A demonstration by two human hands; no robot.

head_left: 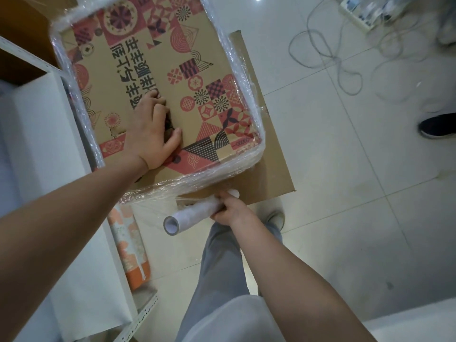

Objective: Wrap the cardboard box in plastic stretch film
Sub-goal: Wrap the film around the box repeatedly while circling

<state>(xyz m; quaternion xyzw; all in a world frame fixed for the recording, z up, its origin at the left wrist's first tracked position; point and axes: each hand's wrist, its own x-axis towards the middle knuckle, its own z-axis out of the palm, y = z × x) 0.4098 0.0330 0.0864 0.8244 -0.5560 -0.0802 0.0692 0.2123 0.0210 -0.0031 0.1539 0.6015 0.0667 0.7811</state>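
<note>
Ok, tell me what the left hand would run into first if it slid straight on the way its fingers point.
Probably nothing solid: the left hand lies flat on the cardboard box, fingers pointing across its printed top. Sliding on, it would cross bare cardboard and first meet the bunched stretch film at the far edge.

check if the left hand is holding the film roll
No, the left hand presses flat on top of the cardboard box, while the right hand grips the film roll.

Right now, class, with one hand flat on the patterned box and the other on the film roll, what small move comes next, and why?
Probably carry the white stretch-film roll in the right hand leftward along the near side, since film already bands the red-patterned cardboard box and the left hand steadies it.
</note>
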